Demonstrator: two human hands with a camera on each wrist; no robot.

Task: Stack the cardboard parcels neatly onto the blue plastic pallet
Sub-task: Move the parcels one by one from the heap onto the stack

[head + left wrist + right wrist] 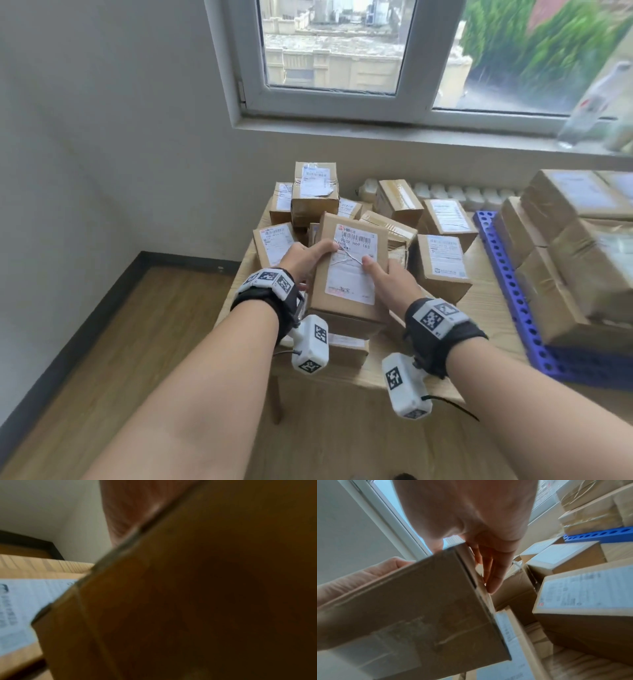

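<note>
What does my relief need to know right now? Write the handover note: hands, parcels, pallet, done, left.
Left hand and right hand: both grip one labelled parcel, lifted above the pile.
Loose parcels: many, heaped on the wooden table, left of the pallet.
Blue pallet: at the table's right, already carrying stacked parcels.
Done: part of the stack.
Left: set this parcel on the stack, then move the remaining heap.

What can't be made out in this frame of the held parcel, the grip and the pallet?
- Left wrist view: the held parcel fills the blurred picture, hiding the left hand's fingers.
- Head view: the parcel hides the underside fingers of the right hand.
- Head view: the blue pallet is cut off by the right edge and covered by stacked parcels.
- Label text: mostly too small or blurred.
</note>
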